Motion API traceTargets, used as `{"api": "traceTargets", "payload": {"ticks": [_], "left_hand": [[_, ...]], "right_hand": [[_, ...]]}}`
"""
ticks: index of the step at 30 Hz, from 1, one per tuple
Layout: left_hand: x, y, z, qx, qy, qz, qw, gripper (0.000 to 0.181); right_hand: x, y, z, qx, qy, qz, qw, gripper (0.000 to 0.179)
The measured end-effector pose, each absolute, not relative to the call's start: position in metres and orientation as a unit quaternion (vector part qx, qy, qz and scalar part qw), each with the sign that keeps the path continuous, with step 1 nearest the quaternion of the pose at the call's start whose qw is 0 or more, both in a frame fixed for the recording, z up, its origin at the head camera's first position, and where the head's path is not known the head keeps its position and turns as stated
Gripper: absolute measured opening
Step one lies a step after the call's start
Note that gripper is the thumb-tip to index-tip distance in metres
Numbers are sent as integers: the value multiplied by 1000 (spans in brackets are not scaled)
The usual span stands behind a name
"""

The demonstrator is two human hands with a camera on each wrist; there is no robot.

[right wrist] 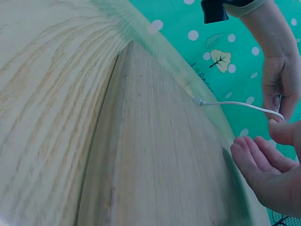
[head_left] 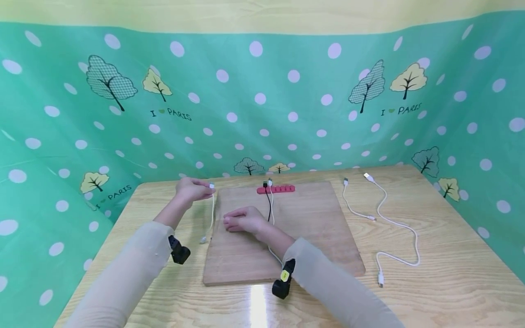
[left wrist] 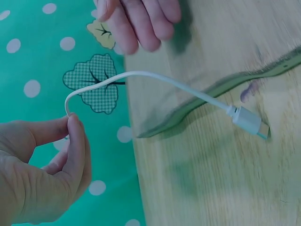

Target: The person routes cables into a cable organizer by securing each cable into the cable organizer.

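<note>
At the upper left of the wooden board, my left hand [head_left: 192, 189] pinches a short white USB cable [head_left: 213, 207] between thumb and fingers near its upper plug. The rest of the cable droops, with its lower plug [left wrist: 249, 121] hanging free over the tabletop in the left wrist view. My right hand [head_left: 246, 219] is over the left part of the board [head_left: 311, 237], to the right of the dangling cable. Its fingers [right wrist: 258, 157] are extended and loosely bent, holding nothing.
A red cable holder [head_left: 283, 188] lies along the board's back edge, with a black cable [head_left: 269, 202] and a white cable [head_left: 273, 205] in its left slots. On the table to the right lie a short white cable [head_left: 349, 206] and a longer curved one [head_left: 404, 225]. A polka-dot curtain [head_left: 262, 114] hangs behind.
</note>
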State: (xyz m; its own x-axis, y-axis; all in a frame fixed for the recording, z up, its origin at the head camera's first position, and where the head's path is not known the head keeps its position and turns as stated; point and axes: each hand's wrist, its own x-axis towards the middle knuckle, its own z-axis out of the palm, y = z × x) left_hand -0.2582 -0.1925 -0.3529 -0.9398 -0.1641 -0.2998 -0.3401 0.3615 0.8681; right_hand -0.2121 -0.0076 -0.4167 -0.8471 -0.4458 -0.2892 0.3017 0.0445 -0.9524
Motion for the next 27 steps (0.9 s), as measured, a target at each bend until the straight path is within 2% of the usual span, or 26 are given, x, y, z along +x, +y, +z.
{"api": "traceTargets", "payload": {"ticks": [13,27], "left_hand": [[-258,-184,-345,-146,829,533,82,40],[-261,-181,-337,-132,840,518,88,39]], "right_hand": [[-214,-14,-427,-75,550,-751,357,35],[-209,-11,-429,-106,547,-747,362,35]]}}
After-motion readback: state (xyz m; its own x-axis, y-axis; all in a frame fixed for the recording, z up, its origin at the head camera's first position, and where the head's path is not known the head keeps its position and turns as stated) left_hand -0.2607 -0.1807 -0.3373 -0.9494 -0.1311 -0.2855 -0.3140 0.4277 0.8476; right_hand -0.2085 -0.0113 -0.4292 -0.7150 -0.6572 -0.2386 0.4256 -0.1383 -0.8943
